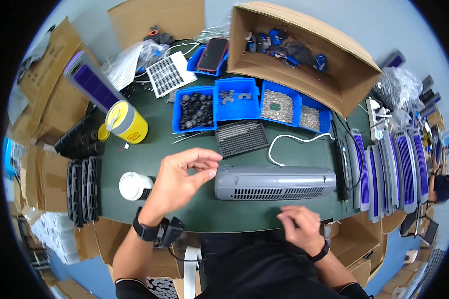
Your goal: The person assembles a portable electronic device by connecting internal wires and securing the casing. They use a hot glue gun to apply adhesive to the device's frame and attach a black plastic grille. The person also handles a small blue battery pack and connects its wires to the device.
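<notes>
A long grey plastic housing (275,184) with rows of slots along its near side lies across the green table in front of me. My left hand (182,179) hovers at the housing's left end, thumb and forefinger apart, and I see nothing between them. Nearer to me, below the housing's right half, is my right hand (303,226). Its fingers are curled in, and whatever they may hold is hidden. Just beyond the housing sits a black grid tray (241,138). An electric screwdriver (341,167) lies beside the housing's right end.
Blue bins hold black round parts (195,110), grey clips (227,97) and small screws (278,105). Purple-grey panels (406,169) stand at right, black slatted parts (82,189) at left. A yellow canister (129,123), white-lidded jar (134,186) and large cardboard box (329,87) surround the workspace.
</notes>
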### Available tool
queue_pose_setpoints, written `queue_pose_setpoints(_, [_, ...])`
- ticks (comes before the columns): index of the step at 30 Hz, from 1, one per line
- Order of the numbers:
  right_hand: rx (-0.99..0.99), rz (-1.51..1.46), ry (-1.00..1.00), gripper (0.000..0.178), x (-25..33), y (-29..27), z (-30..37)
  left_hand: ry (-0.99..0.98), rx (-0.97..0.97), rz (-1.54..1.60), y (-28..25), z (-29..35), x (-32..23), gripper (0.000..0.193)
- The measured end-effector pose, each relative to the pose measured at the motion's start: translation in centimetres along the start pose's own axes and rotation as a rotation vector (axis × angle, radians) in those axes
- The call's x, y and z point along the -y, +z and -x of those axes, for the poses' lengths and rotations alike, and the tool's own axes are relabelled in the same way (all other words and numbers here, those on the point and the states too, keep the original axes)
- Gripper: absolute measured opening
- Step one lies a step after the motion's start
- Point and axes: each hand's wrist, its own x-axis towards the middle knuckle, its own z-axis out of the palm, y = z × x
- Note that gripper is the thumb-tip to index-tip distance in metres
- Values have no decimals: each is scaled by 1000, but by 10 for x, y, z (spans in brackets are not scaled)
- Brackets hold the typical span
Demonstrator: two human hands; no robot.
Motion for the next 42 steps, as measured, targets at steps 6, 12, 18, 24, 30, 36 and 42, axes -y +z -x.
queue_pose_setpoints(6, [-316, 26, 408, 14, -55, -14, 40, -100, 328, -98, -2, -68, 7, 37])
queue_pose_setpoints(12, [-354, 137, 311, 20, -60, -4, 38, -221, 515, -106, 5, -91, 12, 37])
queue_pose_setpoints(18, [-336, 134, 295, 21, -63, -5, 39, -249, 605, -138, 8, -102, 10, 40])
queue_pose_setpoints(24, [-336, 140, 288, 22, -63, -6, 38, -215, 662, -363, 14, -108, -7, 43])
queue_pose_setpoints(30, [-334, 140, 299, 21, -62, -5, 36, -192, 664, -466, 16, -104, -14, 39])
queue_pose_setpoints(36, [-342, 141, 306, 21, -62, -6, 36, -186, 583, -436, 30, -103, -20, 41])
queue_pose_setpoints(42, [-344, 131, 314, 21, -61, -7, 35, -245, 522, -239, 72, -112, -19, 36])
